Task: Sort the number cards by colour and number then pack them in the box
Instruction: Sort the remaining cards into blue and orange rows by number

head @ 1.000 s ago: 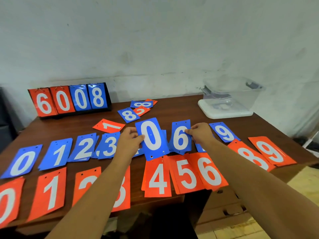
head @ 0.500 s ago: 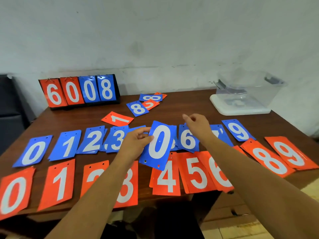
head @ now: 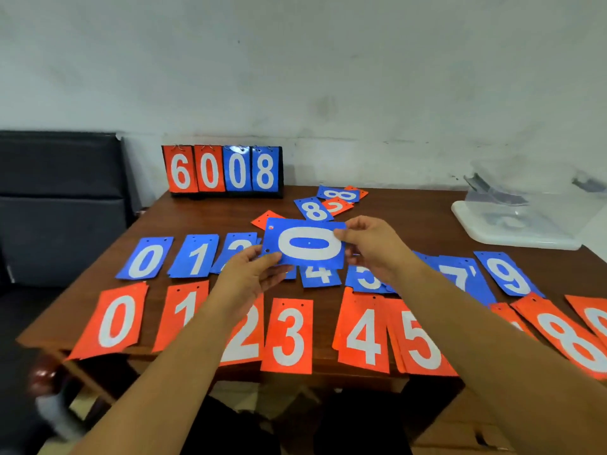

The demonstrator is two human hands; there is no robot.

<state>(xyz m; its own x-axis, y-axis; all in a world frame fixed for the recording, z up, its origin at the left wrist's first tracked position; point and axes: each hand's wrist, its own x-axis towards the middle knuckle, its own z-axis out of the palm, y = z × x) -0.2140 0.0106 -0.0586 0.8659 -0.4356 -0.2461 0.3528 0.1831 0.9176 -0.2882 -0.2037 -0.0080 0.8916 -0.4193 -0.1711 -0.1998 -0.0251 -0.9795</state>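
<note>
A blue 0 card [head: 305, 243] is held sideways above the table, over the blue row. My left hand [head: 248, 277] pinches its lower left corner and my right hand [head: 374, 246] pinches its right edge. Below lies a row of blue cards: 0 [head: 144, 259], 1 [head: 195, 256], a partly hidden 2, 4 [head: 320, 274], 7 [head: 458, 274], 9 [head: 507, 274]. Nearer me runs a row of orange cards: 0 [head: 115, 320], 1 [head: 184, 310], 3 [head: 289, 336], 4 [head: 364, 333], 5 [head: 422, 343], 8 [head: 573, 339]. The clear plastic box [head: 525, 218] stands at the back right.
A black flip scoreboard [head: 223, 170] showing 6008 stands at the back of the wooden table [head: 203, 215]. Loose blue and orange cards [head: 331, 201] lie behind my hands. A dark seat [head: 59, 198] is to the left of the table.
The blue 0 card has turned from upright to sideways and risen. My right hand left the blue 6 and took hold of the card's right edge. The view shifted left.
</note>
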